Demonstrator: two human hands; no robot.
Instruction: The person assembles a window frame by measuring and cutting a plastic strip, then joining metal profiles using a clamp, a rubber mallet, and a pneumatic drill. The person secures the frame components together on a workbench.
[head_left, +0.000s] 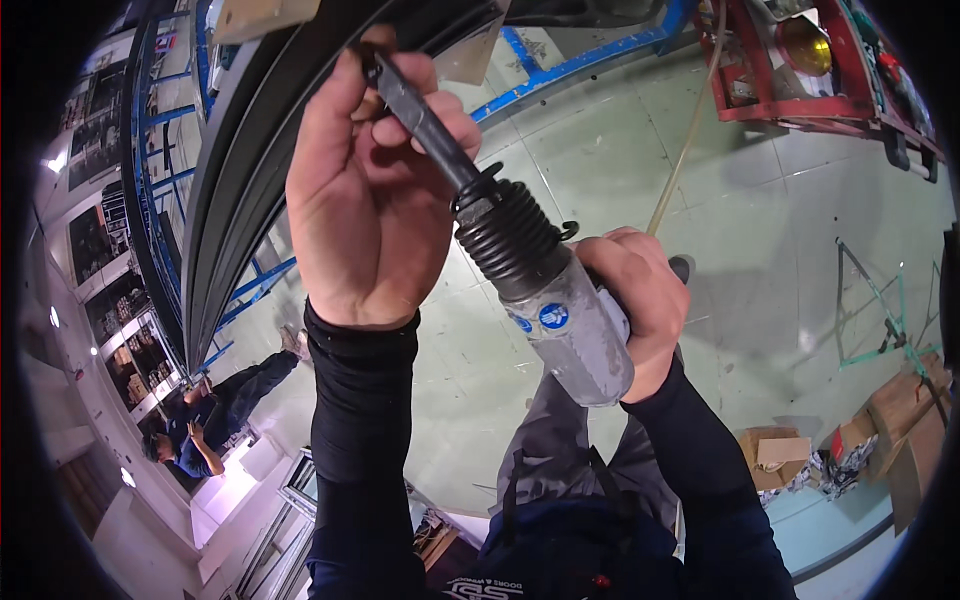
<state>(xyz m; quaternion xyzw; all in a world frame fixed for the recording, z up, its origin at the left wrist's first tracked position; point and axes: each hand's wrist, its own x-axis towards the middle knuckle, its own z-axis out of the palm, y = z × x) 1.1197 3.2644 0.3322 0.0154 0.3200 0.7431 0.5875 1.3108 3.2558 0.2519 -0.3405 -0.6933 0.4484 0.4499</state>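
Observation:
A grey pneumatic air hammer (580, 345) with blue round stickers is held in my right hand (640, 295), whose fingers wrap its handle. A black coil spring (512, 240) sits round its front end. Out of the spring a long dark bit (425, 118) points up and left. My left hand (380, 190), palm turned toward me, has its thumb and fingers closed at the bit's tip. Something small and dark shows between those fingertips, too small to name. Just beyond the left hand run long black profiles (225, 190).
Blue metal racks (570, 65) carry the profiles. A red trolley (790, 105) stands far right, with a hose (690, 150) hanging nearby. Cardboard boxes (775, 455) and a green metal frame (885, 320) are at right. Another person (215, 425) is at left.

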